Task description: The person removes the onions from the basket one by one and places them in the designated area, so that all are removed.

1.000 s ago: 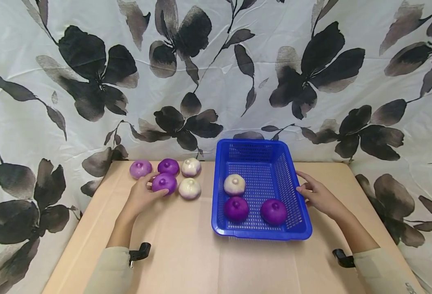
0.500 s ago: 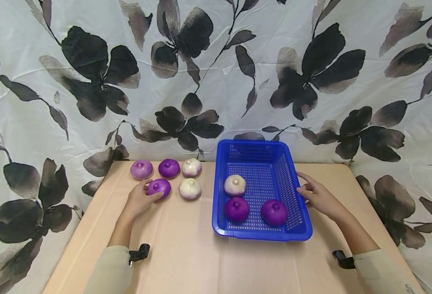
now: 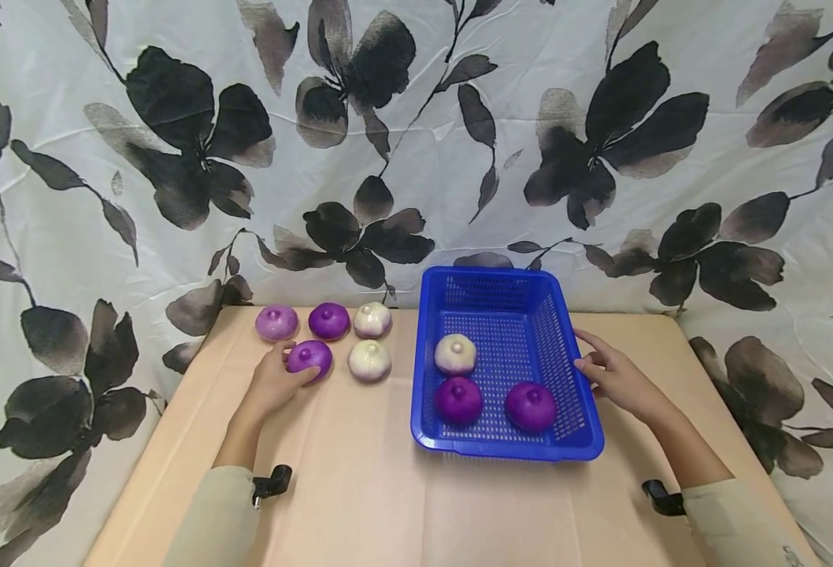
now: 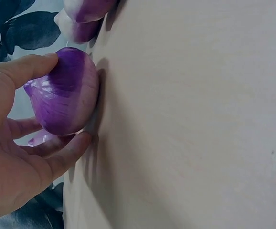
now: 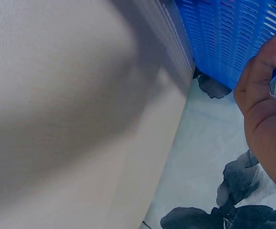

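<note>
My left hand (image 3: pixel 275 380) holds a purple onion (image 3: pixel 309 359) from its left side, thumb on the near side and fingers on the far side. In the left wrist view, the onion (image 4: pixel 66 93) shows a purple top and a paler base close to the tabletop. At the other side, my right hand (image 3: pixel 618 378) grips the right rim of a blue plastic basket (image 3: pixel 507 450). The right wrist view has those fingers (image 5: pixel 262 71) against the slotted outer wall. Inside the basket lie a white onion (image 3: pixel 455 354) and two dark purple onions (image 3: pixel 458 400).
Behind the held onion sit a light purple onion (image 3: pixel 277 323) and a dark purple one (image 3: pixel 329 321). Two whitish onions (image 3: pixel 369 361) stand to its right, one behind the other. A floral cloth (image 3: pixel 402 157) hangs along the back edge of the wooden table (image 3: pixel 360 488).
The left hand has drawn the purple onion slightly left, away from the whitish onion beside it. My right hand and the basket have stayed in place.
</note>
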`<state>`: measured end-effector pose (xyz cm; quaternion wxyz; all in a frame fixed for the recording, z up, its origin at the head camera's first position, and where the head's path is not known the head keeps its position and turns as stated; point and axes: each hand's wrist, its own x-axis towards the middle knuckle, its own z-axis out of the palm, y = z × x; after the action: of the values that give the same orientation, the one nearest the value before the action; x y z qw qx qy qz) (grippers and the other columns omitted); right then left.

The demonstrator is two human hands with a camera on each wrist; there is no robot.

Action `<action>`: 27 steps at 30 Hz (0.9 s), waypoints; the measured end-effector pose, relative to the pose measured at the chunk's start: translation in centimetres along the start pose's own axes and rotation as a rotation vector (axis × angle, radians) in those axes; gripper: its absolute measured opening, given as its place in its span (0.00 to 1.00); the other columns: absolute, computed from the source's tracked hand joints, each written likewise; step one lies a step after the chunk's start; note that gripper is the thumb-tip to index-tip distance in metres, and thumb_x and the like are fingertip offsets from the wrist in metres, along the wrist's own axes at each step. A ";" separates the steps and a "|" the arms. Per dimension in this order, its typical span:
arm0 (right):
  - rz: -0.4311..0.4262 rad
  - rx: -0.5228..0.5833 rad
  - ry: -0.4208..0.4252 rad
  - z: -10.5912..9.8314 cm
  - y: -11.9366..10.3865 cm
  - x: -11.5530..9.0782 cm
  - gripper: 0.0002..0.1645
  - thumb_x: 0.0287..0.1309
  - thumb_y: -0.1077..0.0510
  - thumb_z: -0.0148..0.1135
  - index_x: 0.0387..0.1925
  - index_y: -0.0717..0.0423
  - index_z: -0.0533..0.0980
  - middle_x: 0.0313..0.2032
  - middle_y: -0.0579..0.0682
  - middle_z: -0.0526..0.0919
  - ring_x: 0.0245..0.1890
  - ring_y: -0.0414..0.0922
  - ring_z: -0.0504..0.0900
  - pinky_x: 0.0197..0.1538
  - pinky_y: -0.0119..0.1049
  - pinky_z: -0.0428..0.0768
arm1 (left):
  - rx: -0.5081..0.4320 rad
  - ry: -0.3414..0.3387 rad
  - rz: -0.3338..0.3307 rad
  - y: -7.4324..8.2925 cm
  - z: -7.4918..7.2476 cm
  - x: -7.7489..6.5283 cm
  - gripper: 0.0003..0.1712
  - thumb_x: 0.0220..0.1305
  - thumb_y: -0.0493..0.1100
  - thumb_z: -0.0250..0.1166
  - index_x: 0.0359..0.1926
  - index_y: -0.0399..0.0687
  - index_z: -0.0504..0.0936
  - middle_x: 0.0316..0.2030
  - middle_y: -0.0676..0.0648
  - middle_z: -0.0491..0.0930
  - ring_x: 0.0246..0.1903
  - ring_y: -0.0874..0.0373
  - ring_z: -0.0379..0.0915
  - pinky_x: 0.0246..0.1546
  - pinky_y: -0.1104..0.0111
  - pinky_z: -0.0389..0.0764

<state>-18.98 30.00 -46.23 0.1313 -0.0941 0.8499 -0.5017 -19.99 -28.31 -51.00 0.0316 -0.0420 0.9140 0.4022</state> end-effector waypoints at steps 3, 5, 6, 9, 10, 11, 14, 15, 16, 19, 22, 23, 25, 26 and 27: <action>-0.005 0.004 -0.001 0.0 0.1 0.0 0.40 0.79 0.61 0.50 0.82 0.61 0.44 0.40 0.63 0.79 0.35 0.43 0.84 0.35 0.38 0.89 | 0.000 0.000 0.002 0.0 0.0 0.0 0.49 0.66 0.50 0.71 0.75 0.28 0.56 0.66 0.22 0.68 0.67 0.27 0.65 0.68 0.40 0.68; -0.009 0.017 -0.006 0.0 0.1 0.0 0.40 0.79 0.62 0.50 0.82 0.61 0.45 0.40 0.63 0.79 0.35 0.43 0.85 0.35 0.39 0.89 | 0.001 0.000 -0.001 -0.1 -0.1 0.1 0.50 0.66 0.50 0.71 0.75 0.29 0.56 0.67 0.23 0.66 0.68 0.27 0.64 0.69 0.40 0.67; -0.011 0.021 -0.008 0.0 0.1 0.0 0.40 0.79 0.62 0.50 0.82 0.61 0.45 0.40 0.63 0.79 0.35 0.43 0.85 0.35 0.39 0.89 | 0.003 0.000 -0.003 -0.1 -0.1 0.1 0.50 0.66 0.50 0.71 0.76 0.29 0.55 0.68 0.23 0.66 0.69 0.27 0.63 0.70 0.40 0.67; -0.013 0.033 -0.012 -0.1 0.2 0.0 0.40 0.79 0.62 0.50 0.82 0.61 0.45 0.41 0.64 0.79 0.35 0.42 0.85 0.34 0.39 0.89 | 0.004 0.001 -0.007 0.0 0.0 0.1 0.50 0.66 0.50 0.71 0.76 0.30 0.55 0.69 0.23 0.64 0.70 0.27 0.62 0.71 0.39 0.66; -0.014 0.033 -0.014 -0.1 0.2 0.0 0.40 0.79 0.62 0.49 0.82 0.61 0.45 0.41 0.65 0.79 0.35 0.43 0.85 0.34 0.39 0.89 | 0.005 0.003 -0.007 0.0 0.0 0.1 0.51 0.66 0.50 0.71 0.76 0.30 0.54 0.69 0.22 0.64 0.70 0.27 0.61 0.71 0.39 0.66; -0.015 0.029 -0.014 -0.1 0.2 0.0 0.40 0.79 0.62 0.49 0.82 0.61 0.45 0.41 0.65 0.79 0.35 0.43 0.85 0.34 0.39 0.89 | 0.005 0.004 -0.008 0.0 0.0 0.1 0.51 0.65 0.50 0.71 0.77 0.30 0.54 0.69 0.22 0.64 0.70 0.27 0.61 0.71 0.39 0.65; -0.016 0.021 -0.013 -0.2 0.2 0.0 0.40 0.79 0.62 0.49 0.82 0.61 0.44 0.42 0.65 0.80 0.36 0.43 0.86 0.35 0.39 0.89 | 0.004 0.007 -0.007 0.1 0.1 0.1 0.52 0.65 0.50 0.72 0.77 0.30 0.54 0.69 0.22 0.64 0.70 0.27 0.62 0.71 0.39 0.65; -0.017 0.022 -0.014 -0.2 0.2 0.0 0.40 0.79 0.62 0.49 0.82 0.61 0.44 0.42 0.65 0.80 0.36 0.43 0.86 0.35 0.39 0.89 | 0.006 0.007 -0.006 0.2 0.1 0.1 0.52 0.64 0.50 0.72 0.77 0.30 0.54 0.69 0.22 0.63 0.70 0.27 0.61 0.71 0.39 0.65; -0.018 0.020 -0.015 -0.3 0.3 0.0 0.40 0.79 0.62 0.49 0.82 0.61 0.44 0.42 0.65 0.80 0.36 0.44 0.86 0.35 0.39 0.89 | 0.009 0.009 -0.006 0.2 0.1 0.1 0.52 0.64 0.50 0.72 0.77 0.30 0.54 0.69 0.21 0.63 0.70 0.27 0.61 0.71 0.39 0.65; -0.021 0.030 -0.015 -0.3 0.3 0.0 0.40 0.79 0.63 0.49 0.82 0.62 0.44 0.42 0.65 0.79 0.36 0.43 0.86 0.35 0.40 0.89 | 0.013 0.015 -0.003 0.3 0.1 0.0 0.53 0.64 0.50 0.73 0.77 0.30 0.54 0.69 0.21 0.63 0.70 0.27 0.61 0.71 0.39 0.64; -0.023 0.038 -0.014 -0.3 0.3 -0.1 0.40 0.79 0.63 0.49 0.81 0.62 0.44 0.42 0.65 0.79 0.36 0.43 0.86 0.35 0.40 0.89 | 0.021 0.019 0.007 0.2 0.1 -0.1 0.53 0.63 0.49 0.73 0.76 0.30 0.54 0.68 0.21 0.64 0.69 0.27 0.62 0.70 0.38 0.65; -0.023 0.038 -0.013 -0.2 0.3 -0.1 0.40 0.79 0.62 0.49 0.81 0.62 0.44 0.42 0.65 0.79 0.36 0.43 0.86 0.35 0.40 0.89 | 0.022 0.022 0.012 0.2 0.1 -0.1 0.53 0.62 0.48 0.74 0.76 0.30 0.55 0.68 0.21 0.64 0.69 0.27 0.63 0.70 0.38 0.65; -0.023 0.034 -0.011 -0.2 0.2 -0.1 0.40 0.79 0.62 0.49 0.82 0.62 0.44 0.41 0.65 0.79 0.36 0.43 0.86 0.35 0.40 0.89 | 0.029 0.028 0.024 0.2 0.2 -0.1 0.53 0.61 0.47 0.75 0.76 0.29 0.55 0.67 0.20 0.65 0.67 0.26 0.64 0.69 0.38 0.67; -0.023 0.032 -0.010 -0.2 0.2 -0.1 0.40 0.79 0.62 0.49 0.82 0.62 0.44 0.41 0.65 0.79 0.35 0.43 0.85 0.35 0.40 0.89 | 0.029 0.029 0.030 0.2 0.2 -0.1 0.53 0.60 0.47 0.75 0.75 0.28 0.55 0.66 0.20 0.66 0.67 0.26 0.65 0.68 0.38 0.67; -0.023 0.031 -0.007 -0.2 0.2 -0.1 0.40 0.79 0.62 0.49 0.82 0.62 0.44 0.41 0.64 0.79 0.35 0.42 0.85 0.35 0.39 0.89 | 0.029 0.031 0.034 0.2 0.2 -0.1 0.53 0.60 0.46 0.75 0.75 0.28 0.56 0.66 0.20 0.66 0.66 0.26 0.65 0.68 0.38 0.68</action>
<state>-18.92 30.28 -46.28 0.1299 -0.1034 0.8403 -0.5160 -19.89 -28.07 -50.98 0.0111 -0.0321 0.9208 0.3886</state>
